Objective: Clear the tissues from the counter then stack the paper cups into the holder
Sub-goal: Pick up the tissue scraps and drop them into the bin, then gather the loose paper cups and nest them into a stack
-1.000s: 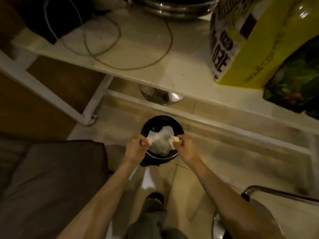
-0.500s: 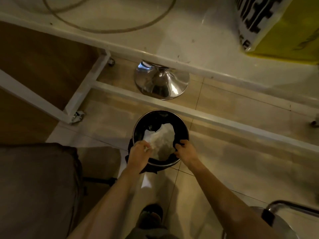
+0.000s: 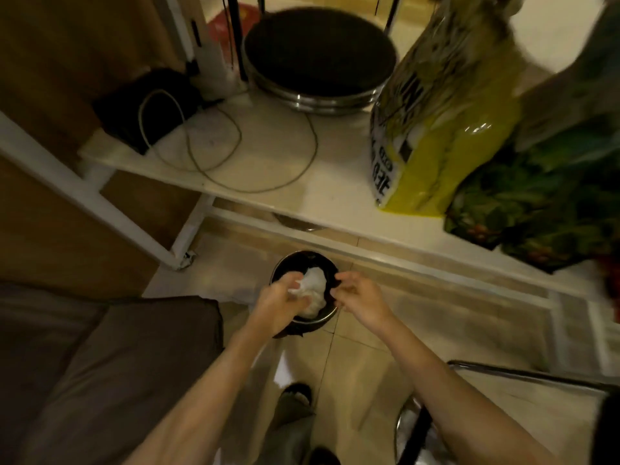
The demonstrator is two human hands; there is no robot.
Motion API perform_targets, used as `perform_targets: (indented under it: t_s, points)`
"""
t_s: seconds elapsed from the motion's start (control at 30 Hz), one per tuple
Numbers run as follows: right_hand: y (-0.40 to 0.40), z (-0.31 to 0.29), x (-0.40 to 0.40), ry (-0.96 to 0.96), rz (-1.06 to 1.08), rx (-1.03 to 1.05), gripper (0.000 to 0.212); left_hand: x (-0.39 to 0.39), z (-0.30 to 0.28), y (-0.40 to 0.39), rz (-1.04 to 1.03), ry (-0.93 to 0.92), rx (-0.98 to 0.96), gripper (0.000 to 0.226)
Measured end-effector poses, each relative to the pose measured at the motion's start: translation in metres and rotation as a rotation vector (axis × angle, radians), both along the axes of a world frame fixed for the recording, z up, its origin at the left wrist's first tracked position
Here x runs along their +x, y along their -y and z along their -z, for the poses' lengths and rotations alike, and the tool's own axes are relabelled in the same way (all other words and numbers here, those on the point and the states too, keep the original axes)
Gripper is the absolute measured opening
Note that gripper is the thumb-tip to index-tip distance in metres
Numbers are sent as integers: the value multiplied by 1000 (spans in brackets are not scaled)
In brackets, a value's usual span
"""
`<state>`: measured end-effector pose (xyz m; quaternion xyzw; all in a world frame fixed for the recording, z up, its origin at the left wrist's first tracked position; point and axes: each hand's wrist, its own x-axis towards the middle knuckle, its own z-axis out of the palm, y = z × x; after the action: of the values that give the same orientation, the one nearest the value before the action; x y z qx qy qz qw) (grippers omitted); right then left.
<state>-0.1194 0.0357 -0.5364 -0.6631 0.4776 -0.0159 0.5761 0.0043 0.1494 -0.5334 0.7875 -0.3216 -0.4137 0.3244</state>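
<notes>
Low in mid-frame, 2 hands meet over the black bin (image 3: pixel 295 260): left hand (image 3: pixel 280 302) pinches white tissues (image 3: pixel 313 290) inside its rim; right hand (image 3: pixel 360 297) half-curled, empty. Bare tiled floor (image 3: pixel 362 364) below; counter (image 3: pixel 268 156) edge above.

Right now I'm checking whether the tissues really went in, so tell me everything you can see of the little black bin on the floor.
The black bin is small and round with a shiny metal-looking rim, standing upright on the tiled floor just in front of the white counter. Crumpled white tissue fills most of its opening. The left hand overlaps its near rim and touches the tissue; the right hand hovers at its right edge, fingers loosely curled.
</notes>
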Motion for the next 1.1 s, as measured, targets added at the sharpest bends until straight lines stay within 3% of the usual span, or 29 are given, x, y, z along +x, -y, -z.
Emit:
perform_targets:
  t_s: [0.1,0.43,0.73,1.1]
  points:
    - [2,-74,-10,58,-25,-76,30,-9,-77,3,71,51,-83,56]
    - [5,-272,-35,67,-232,-358,22,-22,-279,19,129,222,-319,43]
    - [5,-402,-63,142,-426,-644,23,-28,-404,20,193,512,-496,20]
    - [66,-488,-84,331,-89,-851,26,-34,-481,78,190,693,-663,29]
